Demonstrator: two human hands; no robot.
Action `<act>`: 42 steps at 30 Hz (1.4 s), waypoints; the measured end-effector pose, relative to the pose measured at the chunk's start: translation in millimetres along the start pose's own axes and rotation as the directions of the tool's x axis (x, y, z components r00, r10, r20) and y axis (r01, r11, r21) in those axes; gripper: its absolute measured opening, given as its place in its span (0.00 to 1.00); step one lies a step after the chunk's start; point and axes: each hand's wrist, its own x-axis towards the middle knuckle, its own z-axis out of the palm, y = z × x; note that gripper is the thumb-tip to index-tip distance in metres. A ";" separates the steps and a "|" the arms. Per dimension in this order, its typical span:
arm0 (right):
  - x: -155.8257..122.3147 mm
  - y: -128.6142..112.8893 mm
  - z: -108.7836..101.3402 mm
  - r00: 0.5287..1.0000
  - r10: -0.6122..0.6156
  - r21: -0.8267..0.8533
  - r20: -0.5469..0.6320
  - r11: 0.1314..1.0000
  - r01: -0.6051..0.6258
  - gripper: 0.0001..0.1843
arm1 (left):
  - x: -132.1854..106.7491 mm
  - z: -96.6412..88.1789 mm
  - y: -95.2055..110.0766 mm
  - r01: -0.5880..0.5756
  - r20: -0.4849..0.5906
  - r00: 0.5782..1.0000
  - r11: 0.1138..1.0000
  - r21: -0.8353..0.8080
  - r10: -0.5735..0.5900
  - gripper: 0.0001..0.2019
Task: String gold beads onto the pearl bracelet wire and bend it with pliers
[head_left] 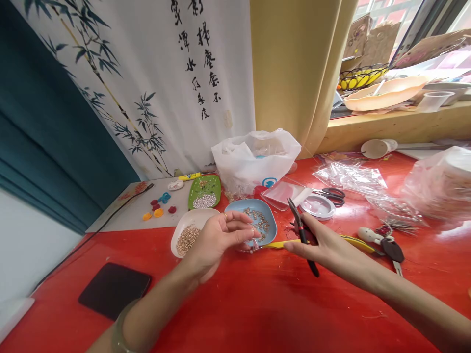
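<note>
My left hand point(221, 235) is in front of the blue tray point(271, 215), thumb and fingers pinched together. A short strand of pink beads point(252, 247) hangs at its fingertips; what joins the beads is too small to make out. Metal findings point(259, 223) lie scattered in the blue tray. My right hand point(316, 240) grips a pair of pliers point(301, 230) with black and red handles, the jaws pointing up and away from me. The pliers are apart from the beads. Left of the blue tray, a white tray point(176, 230) holds small gold beads point(188, 239), partly behind my left hand.
A green tray point(206, 185) of pale beads and a white plastic bag point(253, 162) stand behind. Scissors point(333, 195), a round lid point(318, 206), a yellow-handled tool point(355, 242) and keys point(392, 250) lie rightward. A black phone point(115, 290) lies left on the red table point(235, 314).
</note>
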 end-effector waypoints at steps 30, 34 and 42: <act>-23.9 -23.5 12.6 0.955 -0.297 0.128 0.023 0.948 0.291 0.09 | -6.7 14.6 -10.8 0.079 0.151 0.983 0.979 0.186 -0.108 0.06; -23.5 -22.2 11.9 0.957 -0.286 0.150 0.045 0.949 0.276 0.09 | -8.6 14.0 -12.0 0.091 0.185 0.973 0.970 0.225 -0.135 0.05; -20.2 -23.3 12.7 0.964 -0.262 0.178 0.053 0.952 0.249 0.09 | -12.0 16.7 -9.7 0.168 0.230 0.952 0.973 0.158 -0.201 0.05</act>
